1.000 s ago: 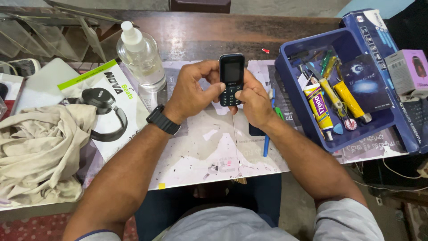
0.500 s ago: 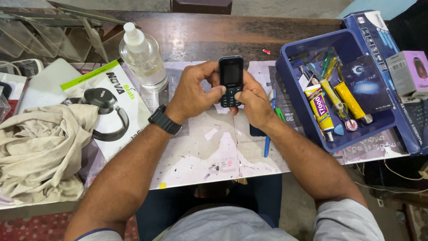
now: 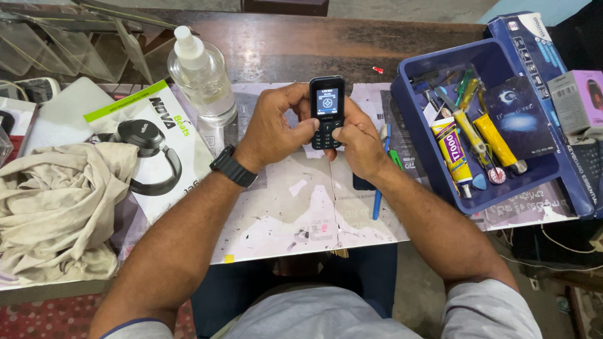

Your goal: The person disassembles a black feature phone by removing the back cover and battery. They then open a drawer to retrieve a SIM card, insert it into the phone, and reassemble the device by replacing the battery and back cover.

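A small black keypad phone (image 3: 326, 108) with a lit screen is held upright over the worn white work mat (image 3: 295, 207). My left hand (image 3: 273, 129) wraps its left side, with the thumb on the keypad. My right hand (image 3: 359, 141) grips the right side, and its thumb presses the lower keys. A black watch (image 3: 233, 167) sits on my left wrist.
A clear spray bottle (image 3: 202, 75) stands left of the hands. A headphone box (image 3: 151, 147) and crumpled beige cloth (image 3: 53, 210) lie further left. A blue tray (image 3: 477, 119) with glue tubes and tools sits right. A blue pen (image 3: 379, 188) lies under my right wrist.
Both hands and the phone have stayed nearly in place. My thumbs have shifted slightly on the keypad.
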